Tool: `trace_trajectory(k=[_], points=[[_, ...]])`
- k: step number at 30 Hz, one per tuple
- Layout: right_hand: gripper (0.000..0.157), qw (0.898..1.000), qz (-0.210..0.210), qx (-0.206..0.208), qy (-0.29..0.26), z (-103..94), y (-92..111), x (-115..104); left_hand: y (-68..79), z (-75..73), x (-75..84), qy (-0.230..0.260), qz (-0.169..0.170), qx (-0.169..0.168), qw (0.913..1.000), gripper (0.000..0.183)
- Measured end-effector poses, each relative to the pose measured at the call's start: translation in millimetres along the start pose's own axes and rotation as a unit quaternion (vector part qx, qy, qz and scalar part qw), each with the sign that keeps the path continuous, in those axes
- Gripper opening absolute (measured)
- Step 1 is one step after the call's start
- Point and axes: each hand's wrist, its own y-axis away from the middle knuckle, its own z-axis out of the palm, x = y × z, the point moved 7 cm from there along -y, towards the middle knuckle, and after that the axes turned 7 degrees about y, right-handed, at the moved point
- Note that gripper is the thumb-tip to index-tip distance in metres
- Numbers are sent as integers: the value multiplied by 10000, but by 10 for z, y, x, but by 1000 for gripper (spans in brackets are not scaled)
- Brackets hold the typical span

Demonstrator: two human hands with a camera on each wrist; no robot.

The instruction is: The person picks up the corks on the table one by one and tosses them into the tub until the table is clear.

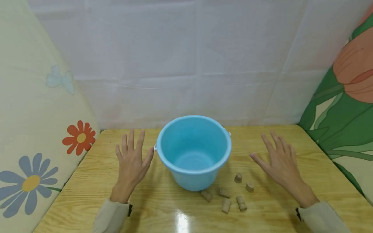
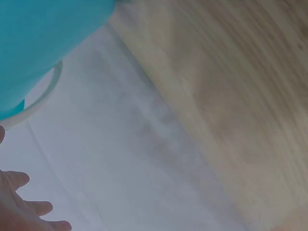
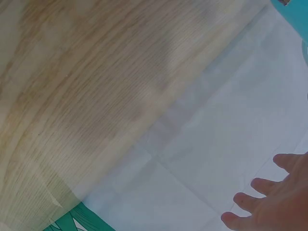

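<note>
Your sleeves (image 1: 108, 216) come nearest the camera, reaching in over the counter (image 1: 271, 210). The bucket (image 1: 193, 152) stands upright on it, between your two grips, with nothing visible inside. Judge it as light, thin plastic: stiff enough to keep its shape, a little springy at the wall, unlikely to break. The smooth, tapered side may slip, so take it under the rim (image 1: 193, 172) from both sides, or by the pale handle (image 2: 49, 89) that curves out in the left wrist view. Your left grip (image 1: 132, 165) is spread and holds nothing, its thumb just beside the bucket; I can't tell whether they touch. Your right grip (image 1: 281, 165) is spread too, well apart from it. The six corks (image 1: 226, 205) sit to the bucket's near right: probably very light, slightly soft and apt to roll, so pinch each across its middle.
</note>
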Motion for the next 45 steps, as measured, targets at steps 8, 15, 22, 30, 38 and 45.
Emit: trace_trajectory(k=[8,15,22,30,38,45], points=[[85,10000,-52,-10,2,13,21,-4,-44,-126,175,368,115,126,9992,61],[83,9999,-90,33,29,23,18,-4,-84,-168,403,692,380,15,9969,59],[83,9999,-123,-82,1,50,24,-9,-111,-96,591,834,497,-383,9945,61],[82,9998,-139,-153,-18,81,43,-9,-102,-63,700,821,621,-494,9935,61],[81,9996,-220,-145,-63,86,72,-39,-93,-15,717,854,644,-625,9923,61],[81,9992,-320,-225,-96,97,104,-97,-80,18,732,875,749,-734,9906,60]])
